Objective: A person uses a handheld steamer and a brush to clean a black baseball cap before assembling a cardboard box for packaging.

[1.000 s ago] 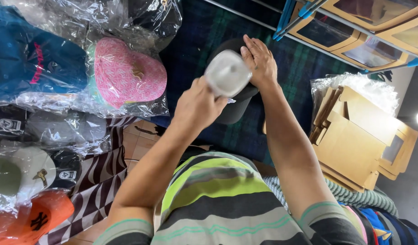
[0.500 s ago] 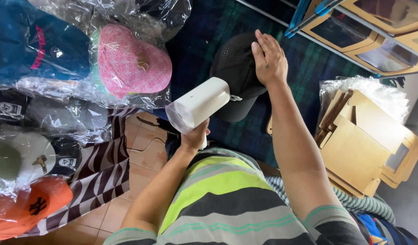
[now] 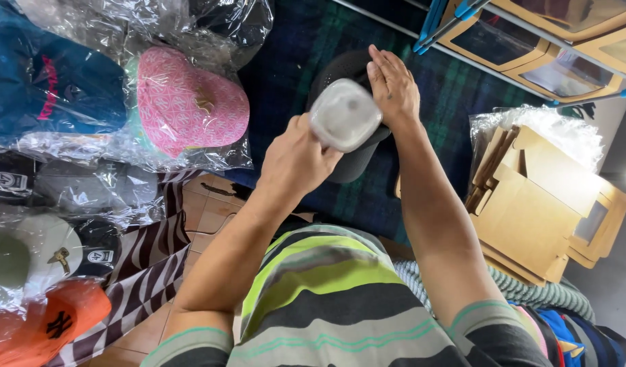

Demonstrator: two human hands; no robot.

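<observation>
Several caps sealed in clear plastic bags (image 3: 122, 136) lie far left, flat tan cardboard boxes (image 3: 544, 204) right. Left hand (image 3: 296, 160), grip closed on white roller (image 3: 345, 114), now end-on over black cap (image 3: 347, 75); half a second ago sideways. Right hand (image 3: 393, 85) flat on cap

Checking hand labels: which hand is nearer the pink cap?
Left. The left hand grips the white appliance just beside the pink cap; the right hand rests on the black cap, farther away.

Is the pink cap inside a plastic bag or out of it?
Inside a bag. The pink cap lies under clear, wrinkled plastic that shines across its top and spreads past its edges, left of the left hand.
</observation>
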